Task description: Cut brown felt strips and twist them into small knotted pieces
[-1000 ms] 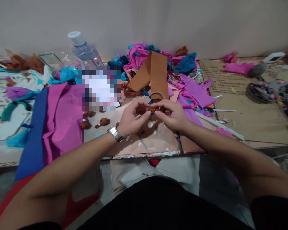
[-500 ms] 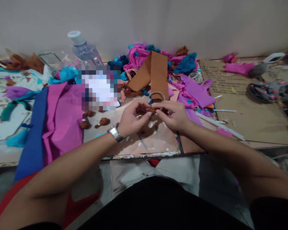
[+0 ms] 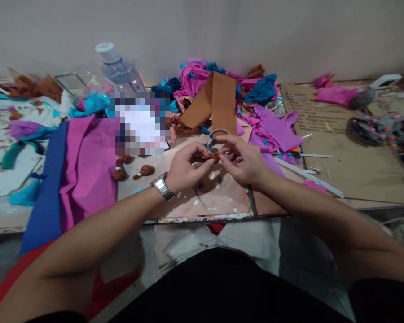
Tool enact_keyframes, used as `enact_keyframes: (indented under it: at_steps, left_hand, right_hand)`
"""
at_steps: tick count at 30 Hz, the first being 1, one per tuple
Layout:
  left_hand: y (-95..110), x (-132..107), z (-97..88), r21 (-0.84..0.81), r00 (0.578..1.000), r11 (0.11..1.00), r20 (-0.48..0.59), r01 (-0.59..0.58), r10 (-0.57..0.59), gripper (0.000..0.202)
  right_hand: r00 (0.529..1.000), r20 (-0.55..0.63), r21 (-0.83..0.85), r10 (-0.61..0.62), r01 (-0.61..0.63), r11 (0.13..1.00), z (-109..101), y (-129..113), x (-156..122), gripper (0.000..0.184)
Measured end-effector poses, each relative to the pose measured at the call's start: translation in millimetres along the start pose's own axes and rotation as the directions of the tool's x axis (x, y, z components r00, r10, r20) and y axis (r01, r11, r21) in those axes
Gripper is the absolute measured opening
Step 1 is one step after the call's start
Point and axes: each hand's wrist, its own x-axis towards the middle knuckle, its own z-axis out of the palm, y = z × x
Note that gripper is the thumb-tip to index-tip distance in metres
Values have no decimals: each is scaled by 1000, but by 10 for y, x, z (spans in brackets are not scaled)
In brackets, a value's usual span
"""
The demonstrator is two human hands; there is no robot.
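Observation:
A small brown crumpled paper ball (image 3: 215, 157) is pinched between the fingertips of both hands over a pinkish cardboard sheet (image 3: 222, 197). My left hand (image 3: 185, 168), with a metal watch (image 3: 161, 185) on its wrist, grips the ball from the left. My right hand (image 3: 244, 161) grips it from the right, its upper fingers lifted a little. Three similar brown paper balls (image 3: 134, 167) lie on the board to the left. A folded brown paper strip (image 3: 218, 105) and a roll of tape (image 3: 218, 133) lie just beyond the hands.
Magenta and blue paper sheets (image 3: 77, 170) cover the left side. A plastic bottle (image 3: 116, 67) stands at the back left. Crumpled pink, purple and blue paper (image 3: 256, 98) piles up behind. Brown cardboard (image 3: 353, 161) with white strips lies at right, and a grey tangle (image 3: 377, 125) at far right.
The right hand's fingers have lifted and shifted on the brown ball; the left hand's pinch has turned slightly. Both hands stay in the same place.

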Motion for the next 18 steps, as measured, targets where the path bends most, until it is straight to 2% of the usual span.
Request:
enact_keyframes:
  at_steps: [5, 12, 18]
  left_hand:
    - [-38, -14, -9, 66, 1000, 998, 16, -20, 19, 26]
    - [-24, -5, 4, 57, 999, 997, 5, -53, 53, 28]
    - [-9, -6, 5, 74, 998, 996, 49, -46, 43, 27]
  right_hand:
    - [999, 18, -113, -48, 50, 992, -37, -18, 5, 48]
    - [995, 42, -146, -89, 94, 985, -39, 11, -5, 46]
    - [992, 58, -249, -115, 126, 960, -32, 1, 8, 39]
